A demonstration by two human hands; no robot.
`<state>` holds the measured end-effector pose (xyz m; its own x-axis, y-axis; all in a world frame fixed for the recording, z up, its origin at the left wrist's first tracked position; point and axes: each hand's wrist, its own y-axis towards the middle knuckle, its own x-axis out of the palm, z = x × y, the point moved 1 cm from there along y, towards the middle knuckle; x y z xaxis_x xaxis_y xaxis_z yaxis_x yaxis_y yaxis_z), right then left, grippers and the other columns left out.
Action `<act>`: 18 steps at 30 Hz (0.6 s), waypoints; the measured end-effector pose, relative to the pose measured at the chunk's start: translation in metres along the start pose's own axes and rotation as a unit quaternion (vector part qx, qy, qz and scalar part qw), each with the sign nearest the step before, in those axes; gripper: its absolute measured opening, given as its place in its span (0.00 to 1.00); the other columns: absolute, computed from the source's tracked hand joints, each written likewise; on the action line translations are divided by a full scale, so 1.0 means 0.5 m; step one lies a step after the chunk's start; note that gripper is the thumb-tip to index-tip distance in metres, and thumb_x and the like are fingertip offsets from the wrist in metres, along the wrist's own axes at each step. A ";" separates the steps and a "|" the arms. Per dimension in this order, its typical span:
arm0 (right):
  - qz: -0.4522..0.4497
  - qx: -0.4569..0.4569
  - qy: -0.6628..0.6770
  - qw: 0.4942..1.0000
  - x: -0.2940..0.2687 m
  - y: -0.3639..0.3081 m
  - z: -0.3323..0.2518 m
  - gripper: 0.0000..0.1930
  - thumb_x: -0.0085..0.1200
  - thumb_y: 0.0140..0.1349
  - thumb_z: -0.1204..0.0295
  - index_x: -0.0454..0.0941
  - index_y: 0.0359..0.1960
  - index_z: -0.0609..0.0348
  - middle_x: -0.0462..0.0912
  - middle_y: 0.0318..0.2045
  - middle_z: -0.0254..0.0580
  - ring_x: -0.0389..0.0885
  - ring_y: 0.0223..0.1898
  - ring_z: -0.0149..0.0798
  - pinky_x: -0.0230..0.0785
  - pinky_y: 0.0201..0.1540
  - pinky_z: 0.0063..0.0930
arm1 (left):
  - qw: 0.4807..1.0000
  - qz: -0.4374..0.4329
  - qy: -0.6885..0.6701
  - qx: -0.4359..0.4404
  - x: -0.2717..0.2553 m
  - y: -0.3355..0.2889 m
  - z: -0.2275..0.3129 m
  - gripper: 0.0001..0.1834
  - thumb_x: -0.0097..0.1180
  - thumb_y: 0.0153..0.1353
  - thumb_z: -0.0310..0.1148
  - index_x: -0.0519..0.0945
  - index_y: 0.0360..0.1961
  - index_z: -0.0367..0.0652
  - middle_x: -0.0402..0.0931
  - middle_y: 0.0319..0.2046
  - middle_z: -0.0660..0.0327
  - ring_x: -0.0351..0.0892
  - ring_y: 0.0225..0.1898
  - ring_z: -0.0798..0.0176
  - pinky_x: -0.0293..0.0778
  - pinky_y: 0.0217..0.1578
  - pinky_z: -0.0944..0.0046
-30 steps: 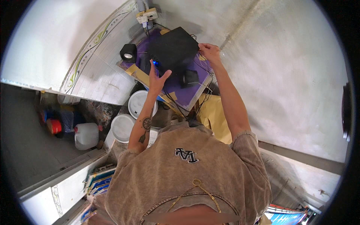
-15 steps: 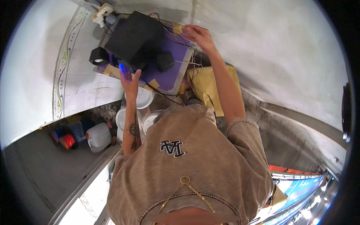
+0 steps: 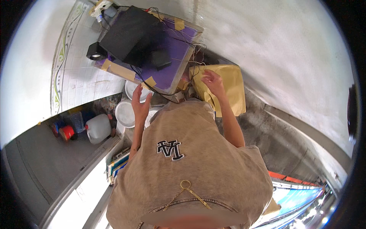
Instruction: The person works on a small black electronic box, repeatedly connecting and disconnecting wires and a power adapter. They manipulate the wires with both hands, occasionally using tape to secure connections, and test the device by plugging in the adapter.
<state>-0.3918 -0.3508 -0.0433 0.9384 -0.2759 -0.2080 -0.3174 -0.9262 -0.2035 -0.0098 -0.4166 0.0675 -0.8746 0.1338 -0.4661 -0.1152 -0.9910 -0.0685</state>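
Observation:
My left hand hovers above white round lids, just short of the near edge of a purple-topped board. Its thumb and fingers are spread and hold nothing. My right hand is raised over a gold-coloured package, fingers loosely bent and apart, nothing in them. On the board stands a large black box, with a smaller black block beside it. Strips of tan tape run along the board's edge. Dark cables trail over its near corner.
White walls close in at the left and right. A small black speaker-like unit sits at the board's left corner, and a power socket is behind. A whitish plastic jug and a red container stand at the lower left.
Both hands have come away from the board toward my body; the right also moved down from its far right edge. The blue light on my left fingers is gone.

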 end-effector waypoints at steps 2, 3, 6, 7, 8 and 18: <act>-0.039 -0.075 -0.036 0.996 0.039 0.053 -0.081 0.34 0.74 0.60 0.70 0.74 0.68 0.62 0.85 0.57 0.47 0.85 0.54 0.39 0.79 0.58 0.36 | 0.996 0.029 0.053 0.067 0.003 0.030 0.035 0.35 0.72 0.63 0.32 0.73 0.70 0.36 0.75 0.66 0.46 0.74 0.69 0.48 0.68 0.69 0.51; -0.059 -0.108 -0.061 0.990 0.057 0.084 -0.128 0.36 0.74 0.59 0.70 0.72 0.70 0.62 0.84 0.59 0.49 0.84 0.57 0.41 0.79 0.60 0.38 | 0.991 0.046 0.080 0.098 0.000 0.047 0.055 0.35 0.72 0.63 0.33 0.73 0.70 0.37 0.74 0.67 0.46 0.73 0.70 0.48 0.67 0.70 0.50; -0.082 -0.260 -0.183 0.944 0.114 0.152 -0.272 0.41 0.75 0.58 0.67 0.69 0.72 0.61 0.81 0.62 0.53 0.82 0.61 0.45 0.77 0.62 0.41 | 0.960 0.143 0.150 0.190 -0.014 0.099 0.125 0.37 0.75 0.60 0.34 0.74 0.69 0.37 0.72 0.68 0.44 0.70 0.71 0.43 0.66 0.70 0.47; -0.082 -0.318 -0.229 0.916 0.130 0.165 -0.313 0.43 0.76 0.57 0.66 0.68 0.73 0.61 0.81 0.62 0.54 0.81 0.62 0.47 0.76 0.63 0.41 | 0.953 0.175 0.144 0.200 -0.018 0.114 0.146 0.37 0.75 0.59 0.35 0.74 0.68 0.37 0.71 0.68 0.43 0.69 0.71 0.42 0.66 0.69 0.47; -0.066 -0.336 -0.210 0.916 0.142 0.177 -0.349 0.42 0.76 0.57 0.64 0.69 0.73 0.60 0.81 0.62 0.53 0.82 0.61 0.46 0.76 0.63 0.40 | 0.946 0.207 0.137 0.209 -0.024 0.130 0.164 0.38 0.76 0.59 0.36 0.75 0.68 0.36 0.71 0.69 0.43 0.69 0.71 0.41 0.67 0.69 0.47; -0.054 -0.190 -0.069 0.978 0.192 0.418 -0.508 0.28 0.64 0.68 0.49 0.87 0.52 0.66 0.90 0.40 0.54 0.90 0.44 0.46 0.79 0.52 0.38 | 0.960 0.264 -0.037 0.079 -0.039 0.263 0.202 0.31 0.62 0.70 0.41 0.76 0.64 0.25 0.81 0.58 0.35 0.81 0.62 0.42 0.73 0.63 0.53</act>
<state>-0.3335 -0.6362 0.1374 0.9280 -0.1574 -0.3378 -0.1186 -0.9840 0.1327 -0.0552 -0.5501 0.1567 -0.8612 -0.3832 -0.3340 0.2889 -0.9096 0.2987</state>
